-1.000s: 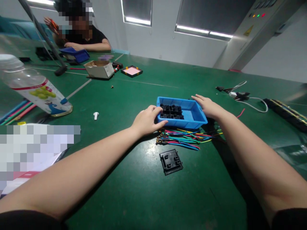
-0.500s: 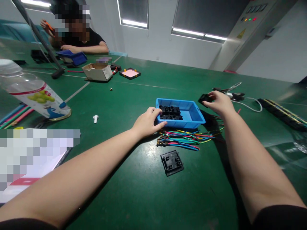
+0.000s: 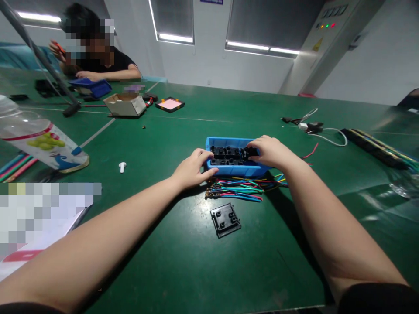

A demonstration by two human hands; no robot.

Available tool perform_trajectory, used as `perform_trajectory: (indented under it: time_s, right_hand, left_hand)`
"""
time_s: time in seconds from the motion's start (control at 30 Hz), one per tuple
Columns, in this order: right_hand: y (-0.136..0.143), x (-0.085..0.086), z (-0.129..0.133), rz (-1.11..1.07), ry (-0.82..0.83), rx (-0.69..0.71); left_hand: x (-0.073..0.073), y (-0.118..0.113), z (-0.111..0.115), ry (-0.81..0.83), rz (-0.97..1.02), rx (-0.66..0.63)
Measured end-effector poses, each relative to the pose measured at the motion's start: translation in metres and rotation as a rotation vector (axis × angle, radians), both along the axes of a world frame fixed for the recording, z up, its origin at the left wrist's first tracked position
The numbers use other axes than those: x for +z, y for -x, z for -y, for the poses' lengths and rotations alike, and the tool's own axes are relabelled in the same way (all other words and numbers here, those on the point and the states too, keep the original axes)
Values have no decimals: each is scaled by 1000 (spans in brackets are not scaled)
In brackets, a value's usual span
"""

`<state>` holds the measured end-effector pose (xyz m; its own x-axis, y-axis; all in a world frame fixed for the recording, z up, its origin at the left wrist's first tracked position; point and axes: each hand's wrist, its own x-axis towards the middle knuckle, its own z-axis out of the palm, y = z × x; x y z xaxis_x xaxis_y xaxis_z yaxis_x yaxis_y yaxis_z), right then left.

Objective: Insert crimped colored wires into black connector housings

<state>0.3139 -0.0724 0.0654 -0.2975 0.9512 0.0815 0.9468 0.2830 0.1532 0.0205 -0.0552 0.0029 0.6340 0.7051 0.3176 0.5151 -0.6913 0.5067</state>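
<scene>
A blue plastic bin point(image 3: 229, 171) stands in the middle of the table with several black plastic parts point(image 3: 226, 152) inside. My left hand point(image 3: 196, 168) is closed on the bin's left end, thumb along the near side and fingers over the rim. Inside the right half of the bin, my right hand point(image 3: 269, 151) pinches a black plastic block point(image 3: 249, 152), partly hidden by the fingers. A bundle of coloured wires point(image 3: 237, 188) with metal ends lies just in front of the bin. Closer to me lies a square black plastic plate point(image 3: 225, 220) with small raised clips.
At left are a tilted clear bottle point(image 3: 49, 141), a white earbud point(image 3: 122, 167) and papers point(image 3: 75, 209). A cardboard box point(image 3: 126, 106) and pink-faced tray point(image 3: 170, 104) lie farther back. Cables point(image 3: 310, 126) and a wired black strip point(image 3: 376, 148) are at right. Another person point(image 3: 108, 63) sits across.
My right hand has moved left from beyond the bin's right end, carrying the black block into the bin. My left hand keeps its hold on the bin. The view has shifted slightly.
</scene>
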Motion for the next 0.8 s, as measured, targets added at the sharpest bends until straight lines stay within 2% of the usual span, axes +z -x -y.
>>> perform_trajectory:
  time_s: [0.2, 0.8]
  right_hand:
    - [6, -14, -3, 104, -21, -34]
    - [-9, -24, -16, 55, 45, -62]
  left_hand:
    - [0, 0, 0, 8, 7, -10]
    - [-3, 0, 0, 62, 119, -109]
